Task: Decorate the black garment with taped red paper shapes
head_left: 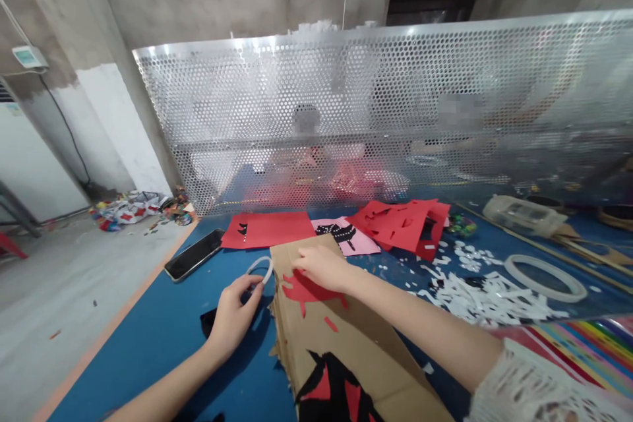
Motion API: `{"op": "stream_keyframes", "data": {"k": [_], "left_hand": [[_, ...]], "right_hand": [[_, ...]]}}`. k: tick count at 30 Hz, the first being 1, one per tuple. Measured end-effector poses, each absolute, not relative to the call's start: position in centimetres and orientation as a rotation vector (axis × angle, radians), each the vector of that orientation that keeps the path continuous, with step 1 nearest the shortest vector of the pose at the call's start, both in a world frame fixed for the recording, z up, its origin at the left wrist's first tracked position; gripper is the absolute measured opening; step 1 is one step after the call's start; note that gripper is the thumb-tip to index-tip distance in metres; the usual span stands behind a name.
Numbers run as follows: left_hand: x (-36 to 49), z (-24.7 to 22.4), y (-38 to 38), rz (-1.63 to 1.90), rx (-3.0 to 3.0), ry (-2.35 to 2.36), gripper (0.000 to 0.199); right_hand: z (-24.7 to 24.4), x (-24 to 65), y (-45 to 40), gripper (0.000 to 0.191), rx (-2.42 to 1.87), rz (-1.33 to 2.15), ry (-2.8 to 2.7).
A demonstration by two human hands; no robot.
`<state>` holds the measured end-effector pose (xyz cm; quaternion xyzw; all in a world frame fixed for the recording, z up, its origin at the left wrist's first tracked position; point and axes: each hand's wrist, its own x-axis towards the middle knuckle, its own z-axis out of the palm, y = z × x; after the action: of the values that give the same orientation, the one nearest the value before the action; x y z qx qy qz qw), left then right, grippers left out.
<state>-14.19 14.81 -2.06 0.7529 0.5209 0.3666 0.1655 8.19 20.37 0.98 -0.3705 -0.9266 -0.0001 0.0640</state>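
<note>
The left hand (232, 316) pinches what looks like a thin tape roll (259, 270) in its fingers; the right hand (321, 268) lies open, its fingers (304, 262) pressing on a red paper cutout (309, 291) just beneath them, on a cardboard sheet (346, 336).

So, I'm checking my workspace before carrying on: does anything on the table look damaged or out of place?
The cardboard sheet has a ragged, torn left edge, and white paper scraps lie scattered loose over the blue table top.
</note>
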Motion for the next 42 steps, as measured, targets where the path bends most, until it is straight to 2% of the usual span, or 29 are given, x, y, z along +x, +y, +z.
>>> {"op": "stream_keyframes", "data": {"k": [6,14,16,21,24,25,29,32,42], "left_hand": [[-14.4,-2.2,14.9,1.049,2.171,1.478,0.019],[-14.4,-2.3,15.1,1.084,2.189,1.483,0.023],[-14.4,-2.2,15.1,1.101,2.183,1.493,0.025],[-14.1,-1.7,14.9,1.135,2.179,1.517,0.027],[-14.1,-1.6,14.9,1.139,2.189,1.527,0.027],[-14.1,-1.6,14.9,1.138,2.193,1.531,0.027],[-14.1,-1.8,15.0,1.123,2.207,1.545,0.027],[-14.0,-1.8,15.0,1.103,2.223,1.539,0.027],[-14.0,-1.8,15.1,1.071,2.309,1.514,0.025]], "right_hand": [[2.0,7.9,20.0,0.02,-1.15,0.161,-2.653],[7.4,13.5,14.6,0.011,-1.108,0.602,-2.126],[7.0,15.0,12.3,0.007,-1.105,0.739,-2.041],[2.1,17.2,8.7,0.022,-1.237,1.006,-1.869],[-0.3,17.5,8.4,0.006,-1.322,1.111,-1.854],[-0.7,17.5,8.5,0.002,-1.348,1.113,-1.848],[-1.3,17.4,8.3,0.015,-1.44,0.998,-1.842],[-1.3,17.2,7.8,0.017,-1.474,0.871,-1.887],[-1.4,16.7,6.4,0.023,-1.316,0.679,-2.025]]}}
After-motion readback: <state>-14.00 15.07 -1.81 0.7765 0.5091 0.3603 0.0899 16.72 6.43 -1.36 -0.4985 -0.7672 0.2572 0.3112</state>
